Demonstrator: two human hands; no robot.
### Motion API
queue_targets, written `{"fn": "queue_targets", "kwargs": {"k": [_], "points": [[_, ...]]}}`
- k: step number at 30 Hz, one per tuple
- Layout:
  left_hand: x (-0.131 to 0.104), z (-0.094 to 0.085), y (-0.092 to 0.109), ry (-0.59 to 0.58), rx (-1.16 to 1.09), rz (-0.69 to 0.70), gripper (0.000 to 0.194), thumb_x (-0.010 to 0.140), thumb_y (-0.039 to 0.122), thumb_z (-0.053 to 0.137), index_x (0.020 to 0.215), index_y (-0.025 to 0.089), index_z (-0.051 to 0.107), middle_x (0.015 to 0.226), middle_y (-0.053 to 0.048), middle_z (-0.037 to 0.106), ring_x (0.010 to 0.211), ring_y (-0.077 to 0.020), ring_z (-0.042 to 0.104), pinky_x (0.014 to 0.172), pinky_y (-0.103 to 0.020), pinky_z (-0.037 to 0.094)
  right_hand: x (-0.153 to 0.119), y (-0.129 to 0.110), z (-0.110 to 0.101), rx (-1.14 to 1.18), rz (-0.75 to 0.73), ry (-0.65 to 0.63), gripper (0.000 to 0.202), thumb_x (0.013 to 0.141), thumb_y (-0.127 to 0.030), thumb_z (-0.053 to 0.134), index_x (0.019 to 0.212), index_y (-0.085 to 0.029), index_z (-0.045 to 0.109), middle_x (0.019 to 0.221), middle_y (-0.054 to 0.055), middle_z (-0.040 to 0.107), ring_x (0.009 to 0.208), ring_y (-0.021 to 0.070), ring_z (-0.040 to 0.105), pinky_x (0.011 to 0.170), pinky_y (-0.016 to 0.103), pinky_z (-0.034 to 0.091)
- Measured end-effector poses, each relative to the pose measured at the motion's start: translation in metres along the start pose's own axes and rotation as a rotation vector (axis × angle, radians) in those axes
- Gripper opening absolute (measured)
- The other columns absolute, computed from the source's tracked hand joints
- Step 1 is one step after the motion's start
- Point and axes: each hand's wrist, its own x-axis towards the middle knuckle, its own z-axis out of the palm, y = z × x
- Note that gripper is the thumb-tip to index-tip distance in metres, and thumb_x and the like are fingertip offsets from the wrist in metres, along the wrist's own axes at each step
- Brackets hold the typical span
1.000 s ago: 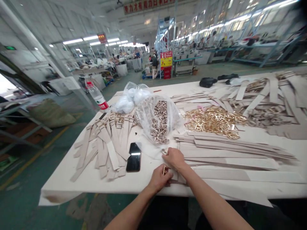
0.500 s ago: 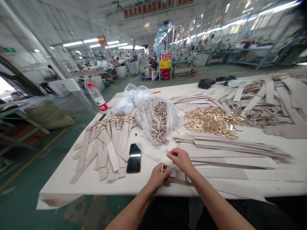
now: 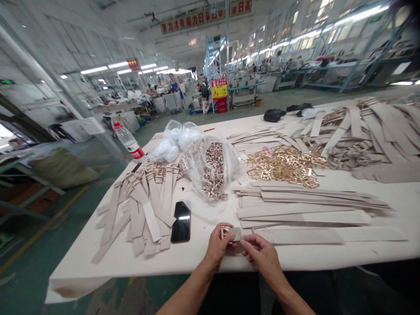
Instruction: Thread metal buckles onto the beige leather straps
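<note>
My left hand (image 3: 216, 247) is closed around a gold buckle (image 3: 224, 232) and the folded end of a beige strap (image 3: 235, 235), its thumb pressed on the strap. My right hand (image 3: 264, 256) pinches the same strap just right of the buckle, thumb and forefinger together. The hands are close together over the table's near edge. Behind the right hand, long beige strips (image 3: 305, 236) lie flat; whether one joins the held strap I cannot tell. Beyond the hands, a clear plastic bag (image 3: 190, 162) lies open, full of small beige loops (image 3: 215, 170).
A black phone (image 3: 181, 222) lies left of my hands. Straps with buckles (image 3: 144, 210) are heaped farther left, near a water bottle (image 3: 129, 142). Loose gold buckles (image 3: 285, 166) and stacked strips (image 3: 315, 197) lie to the right. Another strap pile (image 3: 370, 127) covers the far right.
My right hand has come down and right, from above the left hand onto the strap beside the buckle. My left hand keeps the buckle, now turned more to view.
</note>
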Motion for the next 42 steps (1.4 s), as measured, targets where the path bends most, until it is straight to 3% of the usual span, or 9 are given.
{"fn": "queue_targets", "kwargs": {"k": [7, 12, 16, 19, 25, 31, 34, 38, 42], "points": [[-0.004, 0.005, -0.001, 0.012, 0.020, 0.047, 0.034, 0.072, 0.037, 0.066, 0.097, 0.017, 0.056, 0.069, 0.005, 0.049, 0.055, -0.0082, 0.052, 0.053, -0.021, 0.047, -0.002, 0.006, 0.001, 0.028, -0.032, 0.038, 0.041, 0.070, -0.056, 0.064, 0.074, -0.015, 0.066, 0.063, 0.003, 0.062, 0.056, 0.0140, 0.052, 0.058, 0.026, 0.043], [-0.003, 0.001, -0.003, -0.106, 0.018, -0.005, 0.031, 0.072, 0.034, 0.066, 0.095, 0.016, 0.055, 0.068, 0.004, 0.051, 0.053, -0.0081, 0.052, 0.050, -0.020, 0.045, 0.002, 0.011, -0.002, -0.026, -0.124, 0.097, 0.041, 0.066, -0.055, 0.067, 0.077, -0.015, 0.069, 0.080, 0.007, 0.065, 0.069, 0.0195, 0.055, 0.066, 0.030, 0.046], [-0.004, -0.003, 0.000, -0.169, -0.002, -0.042, 0.031, 0.068, 0.033, 0.069, 0.091, 0.015, 0.056, 0.066, 0.005, 0.050, 0.053, -0.0074, 0.051, 0.053, -0.022, 0.049, 0.007, 0.005, -0.017, -0.174, -0.306, -0.043, 0.028, 0.073, -0.045, 0.065, 0.074, -0.018, 0.068, 0.086, 0.007, 0.065, 0.085, 0.0217, 0.057, 0.078, 0.031, 0.044], [-0.005, -0.003, 0.003, -0.208, 0.000, -0.057, 0.031, 0.067, 0.034, 0.070, 0.088, 0.015, 0.056, 0.063, 0.005, 0.051, 0.051, -0.0068, 0.049, 0.052, -0.022, 0.049, 0.012, 0.002, -0.027, -0.221, -0.340, -0.196, 0.024, 0.075, -0.042, 0.066, 0.075, -0.018, 0.067, 0.082, 0.005, 0.063, 0.075, 0.0181, 0.057, 0.068, 0.028, 0.044], [-0.004, -0.004, -0.002, -0.263, 0.014, -0.070, 0.029, 0.068, 0.033, 0.069, 0.087, 0.014, 0.058, 0.060, 0.005, 0.052, 0.050, -0.0071, 0.049, 0.053, -0.024, 0.051, 0.020, 0.009, -0.026, -0.008, -0.057, -0.226, 0.034, 0.073, -0.050, 0.064, 0.072, -0.016, 0.059, 0.051, -0.004, 0.046, 0.043, 0.0087, 0.039, 0.044, 0.022, 0.032], [-0.003, -0.004, -0.004, -0.278, 0.113, -0.069, 0.024, 0.069, 0.032, 0.065, 0.085, 0.015, 0.060, 0.055, 0.005, 0.053, 0.047, -0.0102, 0.054, 0.047, -0.022, 0.046, 0.020, -0.012, -0.033, -0.403, -0.412, -0.289, 0.024, 0.077, -0.038, 0.063, 0.067, -0.016, 0.062, 0.071, 0.003, 0.057, 0.065, 0.0142, 0.051, 0.060, 0.026, 0.039], [-0.003, -0.003, -0.004, -0.291, 0.144, -0.068, 0.025, 0.071, 0.032, 0.064, 0.088, 0.015, 0.059, 0.056, 0.005, 0.053, 0.048, -0.0105, 0.054, 0.046, -0.022, 0.045, 0.022, -0.014, -0.034, -0.398, -0.318, -0.295, 0.023, 0.076, -0.038, 0.062, 0.069, -0.016, 0.059, 0.062, 0.000, 0.055, 0.057, 0.0129, 0.051, 0.055, 0.025, 0.038], [-0.003, 0.000, -0.005, -0.221, 0.097, -0.016, 0.033, 0.070, 0.034, 0.067, 0.095, 0.018, 0.054, 0.064, 0.006, 0.051, 0.048, -0.0078, 0.051, 0.049, -0.022, 0.048, 0.028, -0.003, -0.030, -0.090, -0.057, -0.286, 0.031, 0.070, -0.044, 0.066, 0.076, -0.017, 0.052, 0.057, -0.004, 0.053, 0.043, 0.0100, 0.049, 0.043, 0.022, 0.037], [-0.003, 0.002, -0.005, -0.203, 0.080, -0.039, 0.029, 0.075, 0.042, 0.063, 0.088, 0.017, 0.053, 0.058, 0.008, 0.045, 0.047, -0.0064, 0.044, 0.052, -0.025, 0.052, 0.030, 0.003, -0.025, -0.033, -0.017, -0.300, 0.035, 0.067, -0.045, 0.067, 0.082, -0.017, 0.050, 0.051, -0.009, 0.048, 0.035, 0.0073, 0.044, 0.036, 0.018, 0.032]]}}
